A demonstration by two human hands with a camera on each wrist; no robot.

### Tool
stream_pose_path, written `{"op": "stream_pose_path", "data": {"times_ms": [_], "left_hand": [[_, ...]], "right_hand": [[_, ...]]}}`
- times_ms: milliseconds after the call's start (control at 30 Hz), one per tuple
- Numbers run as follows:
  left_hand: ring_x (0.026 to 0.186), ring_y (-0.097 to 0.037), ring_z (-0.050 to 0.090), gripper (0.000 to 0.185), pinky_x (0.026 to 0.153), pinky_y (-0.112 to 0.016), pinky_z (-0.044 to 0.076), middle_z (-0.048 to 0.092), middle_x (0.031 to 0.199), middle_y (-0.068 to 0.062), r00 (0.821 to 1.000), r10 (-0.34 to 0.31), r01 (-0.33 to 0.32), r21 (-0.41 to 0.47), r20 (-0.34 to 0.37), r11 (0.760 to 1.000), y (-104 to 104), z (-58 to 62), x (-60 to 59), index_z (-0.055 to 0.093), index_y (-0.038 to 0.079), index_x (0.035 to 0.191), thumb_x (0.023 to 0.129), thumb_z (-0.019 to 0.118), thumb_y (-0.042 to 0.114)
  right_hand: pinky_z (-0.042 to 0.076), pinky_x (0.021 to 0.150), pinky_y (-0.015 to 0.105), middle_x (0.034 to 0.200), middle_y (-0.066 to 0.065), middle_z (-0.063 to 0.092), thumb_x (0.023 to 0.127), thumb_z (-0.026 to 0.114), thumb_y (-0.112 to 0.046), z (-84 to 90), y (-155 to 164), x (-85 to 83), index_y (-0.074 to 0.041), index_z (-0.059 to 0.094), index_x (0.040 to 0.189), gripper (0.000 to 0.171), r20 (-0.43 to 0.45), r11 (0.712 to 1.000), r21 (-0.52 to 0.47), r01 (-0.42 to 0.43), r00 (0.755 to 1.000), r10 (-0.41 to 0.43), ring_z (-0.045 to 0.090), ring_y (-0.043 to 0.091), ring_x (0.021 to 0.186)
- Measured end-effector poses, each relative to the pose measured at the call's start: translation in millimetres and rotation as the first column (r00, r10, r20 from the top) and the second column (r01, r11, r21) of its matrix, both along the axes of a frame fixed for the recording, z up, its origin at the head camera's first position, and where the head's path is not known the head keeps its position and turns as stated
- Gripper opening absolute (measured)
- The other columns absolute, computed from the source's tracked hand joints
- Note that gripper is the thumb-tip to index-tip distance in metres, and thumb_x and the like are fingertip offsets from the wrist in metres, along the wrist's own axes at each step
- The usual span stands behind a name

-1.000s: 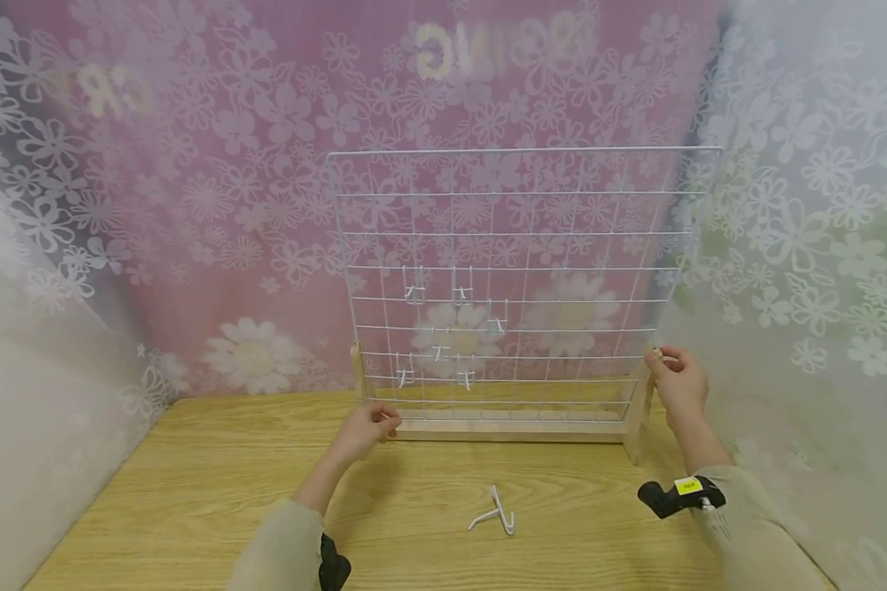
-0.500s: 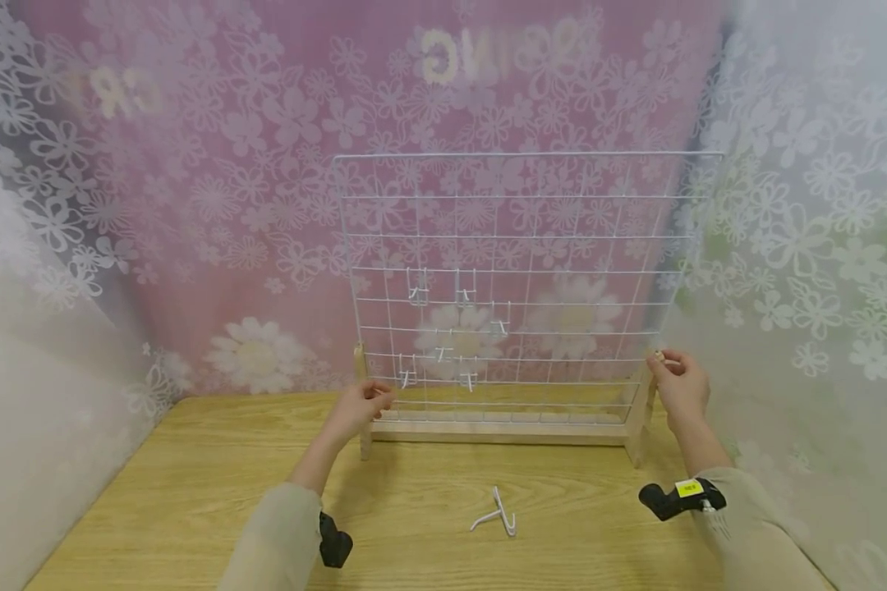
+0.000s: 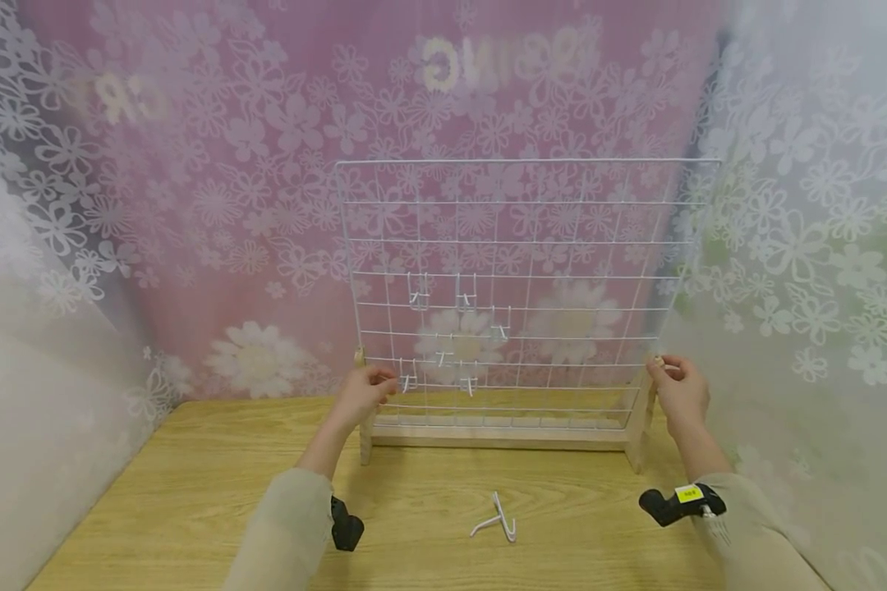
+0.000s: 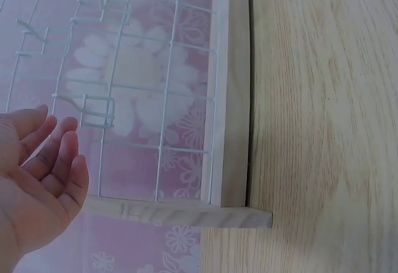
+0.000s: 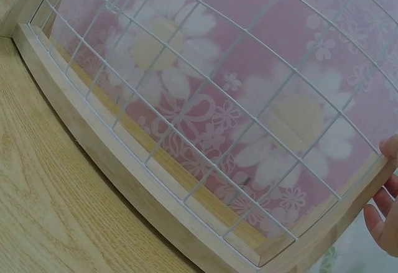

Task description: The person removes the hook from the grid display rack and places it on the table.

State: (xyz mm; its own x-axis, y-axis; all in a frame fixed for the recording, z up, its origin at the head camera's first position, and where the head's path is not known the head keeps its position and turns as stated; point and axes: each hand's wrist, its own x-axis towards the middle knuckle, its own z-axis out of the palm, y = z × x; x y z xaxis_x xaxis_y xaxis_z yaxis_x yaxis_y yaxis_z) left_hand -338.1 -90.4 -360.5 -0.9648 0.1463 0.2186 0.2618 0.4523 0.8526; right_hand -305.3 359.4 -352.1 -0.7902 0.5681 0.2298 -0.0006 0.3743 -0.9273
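Observation:
A white wire grid panel [image 3: 528,161] stands upright in a pale wooden stand [image 3: 498,436]. Several white wire hooks hang on its left half, among them a low left hook [image 3: 410,382]. My left hand [image 3: 365,392] is raised in front of the stand's left post, its fingertips close to that hook. In the left wrist view the fingers of the left hand [image 4: 40,180] are loosely bent and hold nothing. With thumb in front and fingers behind, my right hand [image 3: 682,390] grips the top of the right post [image 3: 639,427]. The right wrist view shows only part of the right hand [image 5: 385,201].
One loose white hook [image 3: 499,519] lies on the wood-grain table [image 3: 562,550] in front of the stand. Behind the grid hangs a pink flowered curtain [image 3: 229,205], and a pale flowered curtain [image 3: 806,246] borders the right side.
My left hand has risen from the lower rail at the grid's bottom left corner to the height of the lowest hooks. The right hand keeps its place on the post.

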Motion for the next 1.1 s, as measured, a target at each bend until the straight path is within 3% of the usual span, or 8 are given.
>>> {"op": "stream_pose_path", "data": {"times_ms": [300,467,700,1100], "left_hand": [[0.076,-0.026,0.062,0.022,0.069,-0.038,0.052,0.066,0.086,-0.012,0.997,-0.039,0.040,0.015,-0.061,0.999,5,-0.9,-1.0,0.064,-0.001,0.100,0.090,0.061,0.018],[0.081,-0.028,0.062,0.021,0.073,-0.039,0.051,0.066,0.092,-0.013,1.000,-0.007,0.007,0.006,-0.019,1.000,10,-4.1,-6.6,0.065,-0.002,0.103,0.090,0.060,0.014],[0.079,-0.023,0.061,0.021,0.068,-0.036,0.050,0.066,0.094,-0.011,1.000,0.028,-0.028,-0.049,-0.001,0.998,15,-3.9,-6.6,0.066,0.000,0.104,0.091,0.059,0.014],[0.075,-0.020,0.058,0.021,0.063,-0.030,0.048,0.064,0.091,-0.010,0.998,0.044,-0.042,-0.042,0.051,0.998,20,-1.7,-10.8,0.067,-0.001,0.102,0.090,0.060,0.014]], "right_hand": [[0.041,0.055,0.013,0.082,-0.006,0.047,0.092,0.056,-0.024,-3.3,-1,-0.4,0.001,0.050,0.123,0.041,-0.017,1.000,-0.007,0.013,1.000,-0.013,0.044,-0.001,0.066],[0.041,0.055,0.013,0.081,-0.007,0.046,0.091,0.057,-0.024,-3.5,0,-1.0,0.002,0.050,0.122,0.041,-0.035,1.000,-0.016,0.010,0.999,-0.010,0.044,0.000,0.065],[0.042,0.056,0.013,0.085,-0.003,0.047,0.092,0.055,-0.025,-2.7,0,0.2,0.002,0.049,0.125,0.043,-0.018,1.000,0.011,-0.019,1.000,0.019,0.045,0.001,0.066],[0.041,0.055,0.014,0.086,-0.002,0.048,0.092,0.055,-0.025,-3.2,1,-1.3,0.000,0.051,0.124,0.041,-0.013,1.000,0.031,0.001,1.000,-0.001,0.044,0.000,0.067]]}}
